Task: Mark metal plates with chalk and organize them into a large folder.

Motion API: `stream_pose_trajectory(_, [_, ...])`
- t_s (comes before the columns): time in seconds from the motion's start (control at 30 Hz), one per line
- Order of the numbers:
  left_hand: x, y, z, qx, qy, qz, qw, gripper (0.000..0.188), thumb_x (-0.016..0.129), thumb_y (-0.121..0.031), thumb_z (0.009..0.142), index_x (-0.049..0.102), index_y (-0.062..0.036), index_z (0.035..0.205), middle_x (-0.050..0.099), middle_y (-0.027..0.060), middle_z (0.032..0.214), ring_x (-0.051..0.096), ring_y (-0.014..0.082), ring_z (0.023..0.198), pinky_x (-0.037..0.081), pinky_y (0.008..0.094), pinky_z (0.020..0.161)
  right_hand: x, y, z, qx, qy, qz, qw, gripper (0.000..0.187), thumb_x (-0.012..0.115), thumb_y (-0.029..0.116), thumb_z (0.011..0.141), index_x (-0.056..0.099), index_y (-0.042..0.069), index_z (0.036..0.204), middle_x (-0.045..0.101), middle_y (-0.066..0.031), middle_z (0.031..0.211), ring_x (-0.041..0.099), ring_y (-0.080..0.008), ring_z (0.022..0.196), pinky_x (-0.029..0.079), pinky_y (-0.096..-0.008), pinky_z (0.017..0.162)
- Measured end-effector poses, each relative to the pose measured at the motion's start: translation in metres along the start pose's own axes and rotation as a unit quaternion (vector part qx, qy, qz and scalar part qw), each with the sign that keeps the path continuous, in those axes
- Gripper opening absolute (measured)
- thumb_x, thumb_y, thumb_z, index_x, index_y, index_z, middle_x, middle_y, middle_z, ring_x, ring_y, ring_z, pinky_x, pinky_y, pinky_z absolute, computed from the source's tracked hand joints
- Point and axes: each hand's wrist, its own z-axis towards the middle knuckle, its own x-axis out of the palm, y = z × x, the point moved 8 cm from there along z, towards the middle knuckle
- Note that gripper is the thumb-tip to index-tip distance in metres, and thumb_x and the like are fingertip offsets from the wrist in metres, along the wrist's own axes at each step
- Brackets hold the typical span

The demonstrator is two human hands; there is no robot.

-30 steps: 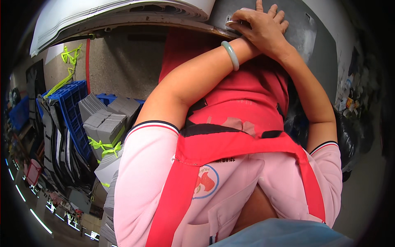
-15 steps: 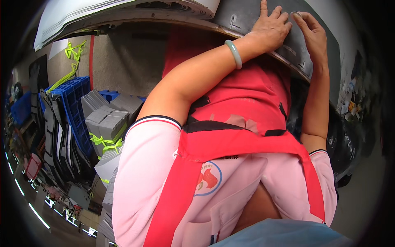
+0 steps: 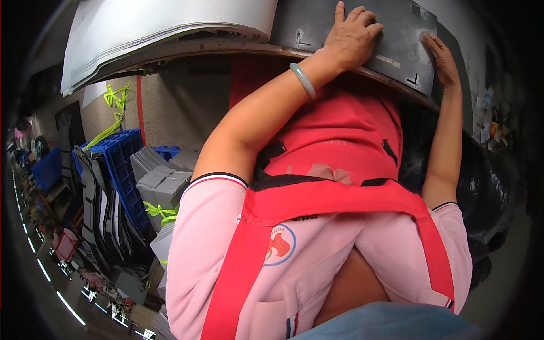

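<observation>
A dark grey flat board (image 3: 391,28) with black corner marks lies at the top, by the table's near edge. My left hand (image 3: 354,38) rests on it with the fingers apart, the index finger stretched forward and the others slightly bent. A pale green bangle (image 3: 302,80) circles the left wrist. At the board's right edge is my right hand (image 3: 443,59), its fingers stretched out and the tips touching the board near a pale smudge. I see nothing held in either hand. A small tan strip (image 3: 389,61) lies on the board between the hands.
A thick stack of large white sheets (image 3: 170,28) lies left of the board, overhanging the table edge (image 3: 226,48). Lower left stand a blue plastic pallet (image 3: 122,164), grey bundles (image 3: 164,184) tied with yellow-green strap, and dark sheets. Black plastic bags (image 3: 481,187) sit at right.
My right hand has come down from above the board to its right edge, its thumb-and-finger pinch loosened. My left hand stays on the board. The whole view has shifted slightly.
</observation>
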Motion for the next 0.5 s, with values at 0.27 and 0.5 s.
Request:
stream_pose_trajectory(0.27, [-0.058, -0.046, -0.090, 0.218, -0.015, -0.525, 0.823, 0.029, 0.069, -0.006, 0.082, 0.071, -0.0094, 0.110, 0.066, 0.0061, 0.101, 0.066, 0.0262, 0.095, 0.054, 0.0381, 0.085, 0.039, 0.137, -0.121, -0.310, -0.016, -0.166, 0.936, 0.022, 0.070, 0.020, 0.099, 0.075, 0.005, 0.114, 0.072, -0.0013, 0.107, 0.064, -0.0114, 0.103, 0.047, -0.0267, 0.095])
stream_pose_trajectory(0.5, [0.014, -0.043, -0.089, 0.139, -0.011, -0.497, 0.857, 0.030, 0.062, -0.011, 0.093, 0.070, -0.0087, 0.121, 0.067, 0.0160, 0.121, 0.064, 0.0303, 0.108, 0.054, 0.0411, 0.090, -0.158, 0.120, -0.101, -0.293, -0.004, 0.090, 0.952, 0.026, 0.062, 0.013, 0.102, 0.065, -0.003, 0.123, 0.066, -0.0108, 0.123, 0.061, -0.0210, 0.116, 0.045, -0.0358, 0.105])
